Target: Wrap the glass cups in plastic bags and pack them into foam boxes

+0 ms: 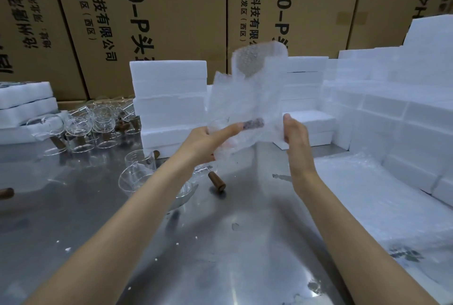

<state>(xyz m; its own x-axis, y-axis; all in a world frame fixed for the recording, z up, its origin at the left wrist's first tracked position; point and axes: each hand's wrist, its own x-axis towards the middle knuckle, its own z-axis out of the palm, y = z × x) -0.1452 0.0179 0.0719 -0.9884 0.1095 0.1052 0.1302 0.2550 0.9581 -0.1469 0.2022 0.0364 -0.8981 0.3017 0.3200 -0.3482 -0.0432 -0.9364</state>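
Observation:
My left hand (208, 140) grips a glass cup inside a clear bubble-wrap bag (247, 98), held up over the metal table (220, 243); the cup's brown wooden handle (253, 123) shows through the plastic. The bag's open top stands upward. My right hand (295, 135) is beside the bag's right edge, fingers straight, touching it. Two more glass cups with wooden handles (144, 172) lie on the table under my left forearm. Several other glass cups (98, 121) stand at the back left.
White foam boxes are stacked behind the bag (169, 98) and along the right (392, 113). A pile of bubble-wrap bags (382, 201) lies at the right. More foam pieces (24, 106) sit at the far left. Cardboard cartons (147, 10) form the back wall.

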